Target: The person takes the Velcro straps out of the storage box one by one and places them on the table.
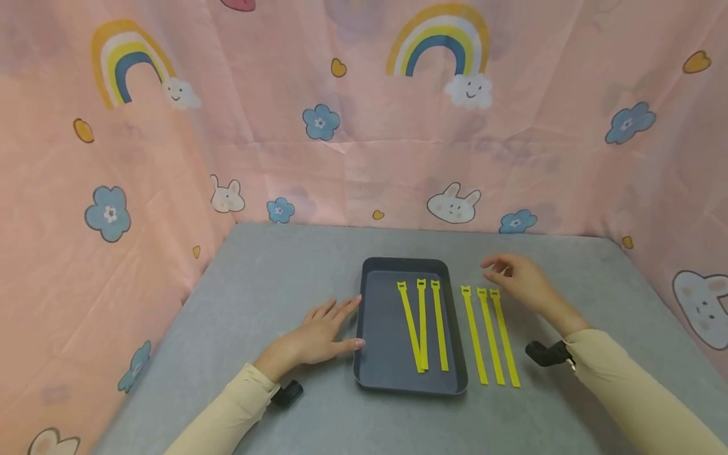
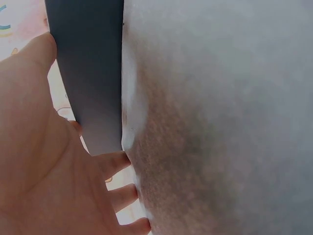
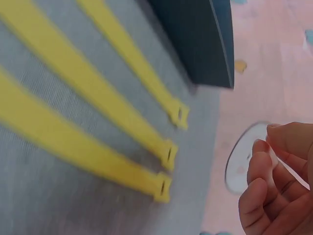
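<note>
A dark grey tray [image 1: 380,354] stands on the table, with three yellow hook-and-loop cable ties [image 1: 440,328] inside it; the left two overlap at their lower ends. Three more yellow ties [image 1: 474,335] lie side by side on the table, just right of the tray. My left hand [image 1: 318,335] touches the tray's left side with thumb and fingers spread; in the left wrist view they reach the tray wall [image 2: 90,73]. Beyond the slotted heads of the loose ties, my right hand [image 1: 523,281] hovers with loosely curled fingers, holding nothing. In the right wrist view these ties [image 3: 93,83] lie apart from it.
The grey table [image 1: 284,272] runs back to a pink curtain [image 1: 364,164] printed with rainbows, flowers and rabbits. Curtain also hangs along the left and right sides. Black wrist devices [image 1: 548,354] show at both sleeve cuffs.
</note>
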The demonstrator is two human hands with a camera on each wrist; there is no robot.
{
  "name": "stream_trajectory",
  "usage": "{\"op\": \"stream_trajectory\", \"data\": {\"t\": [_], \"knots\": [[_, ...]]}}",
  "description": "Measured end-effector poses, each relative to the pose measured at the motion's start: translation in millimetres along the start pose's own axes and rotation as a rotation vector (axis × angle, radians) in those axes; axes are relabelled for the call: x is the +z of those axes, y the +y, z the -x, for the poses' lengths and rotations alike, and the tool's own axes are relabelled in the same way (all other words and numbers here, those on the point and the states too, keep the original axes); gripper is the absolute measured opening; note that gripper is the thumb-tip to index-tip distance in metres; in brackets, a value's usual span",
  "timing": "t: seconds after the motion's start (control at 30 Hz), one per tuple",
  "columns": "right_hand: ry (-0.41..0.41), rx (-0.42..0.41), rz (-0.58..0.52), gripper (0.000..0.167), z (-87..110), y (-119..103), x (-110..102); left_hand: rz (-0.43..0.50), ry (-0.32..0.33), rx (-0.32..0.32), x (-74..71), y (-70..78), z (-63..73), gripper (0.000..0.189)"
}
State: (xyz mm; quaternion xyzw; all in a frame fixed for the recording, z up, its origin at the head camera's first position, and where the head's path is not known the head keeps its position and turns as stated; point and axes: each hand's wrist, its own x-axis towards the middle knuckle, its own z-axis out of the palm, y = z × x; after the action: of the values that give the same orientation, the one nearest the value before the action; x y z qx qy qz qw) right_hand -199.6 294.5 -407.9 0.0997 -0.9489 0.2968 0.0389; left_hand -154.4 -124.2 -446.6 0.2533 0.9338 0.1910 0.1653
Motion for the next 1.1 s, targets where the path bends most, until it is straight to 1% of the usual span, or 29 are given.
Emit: {"op": "stream_trajectory", "data": {"t": [0.17, 0.37, 0.5, 0.7, 0.9, 1.0, 1.1], "knots": [[-0.044, -0.027, -0.049, 0.026, -5.4, -15.2, 11.0, -0.008, -0.005, -0.006, 2.2, -0.8, 0.0, 0.086], [-0.079, -0.045, -0.096, 0.026, -15.1, -36.6, 22.8, 0.0, 0.006, 0.004, 3.0, -1.3, -0.8, 0.085], [-0.112, -0.058, -0.169, 0.027, -20.4, -52.4, 30.7, -0.001, 0.005, 0.004, 2.0, -0.6, -1.1, 0.086], [-0.157, -0.034, -0.243, 0.028, -30.5, -74.8, 45.2, -0.004, 0.005, 0.005, 1.2, -0.8, -1.7, 0.086], [-0.195, -0.042, -0.243, 0.028, -39.6, -89.9, 60.3, -0.008, 0.008, 0.007, 0.7, -0.3, -1.5, 0.087], [-0.216, -0.022, -0.248, 0.028, -43.3, -94.3, 67.0, -0.006, 0.002, 0.004, 0.8, 0.1, -1.6, 0.087], [-0.21, 0.009, -0.248, 0.027, -48.1, -96.7, 72.1, -0.006, 0.003, 0.001, 0.5, 0.5, -2.2, 0.086]]}}
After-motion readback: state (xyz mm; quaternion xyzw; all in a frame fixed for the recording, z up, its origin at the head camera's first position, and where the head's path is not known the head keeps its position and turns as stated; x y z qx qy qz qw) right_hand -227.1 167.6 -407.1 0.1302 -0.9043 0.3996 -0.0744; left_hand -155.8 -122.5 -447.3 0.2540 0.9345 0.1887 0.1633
